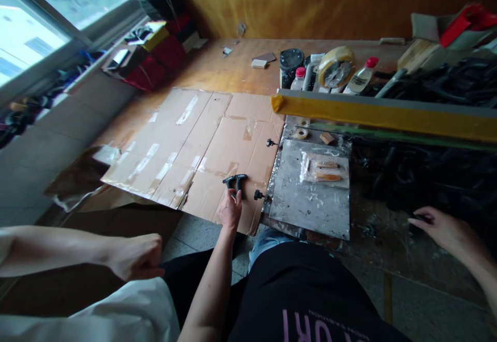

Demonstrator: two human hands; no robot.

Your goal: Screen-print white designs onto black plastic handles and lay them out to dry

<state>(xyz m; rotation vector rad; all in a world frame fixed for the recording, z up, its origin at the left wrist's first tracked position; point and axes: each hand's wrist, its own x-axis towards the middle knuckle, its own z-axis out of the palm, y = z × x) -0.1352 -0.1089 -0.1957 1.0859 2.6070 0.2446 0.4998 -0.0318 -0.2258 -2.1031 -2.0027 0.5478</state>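
My left hand (230,208) is closed, thumb and fingers pinching a black T-shaped part (229,180) over the cardboard sheet (212,148). A second black T-shaped part (241,178) is right beside it; I cannot tell whether they touch. Far to the right, my right hand (442,228) is closed on a small black part (421,221) at the edge of a dark heap of black parts (392,176). Its exact kind does not show. Between my hands lies a grey metal plate (291,197), with two black knobs (259,195) along its left side.
A yellow-edged bar (380,117) crosses above the plate. Behind it stand a black tub (291,65), a tape roll (336,65) and red-capped bottles (361,76). On the plate lies a clear bag (306,174) with wooden pieces. At left is a co-worker's closed hand (142,258).
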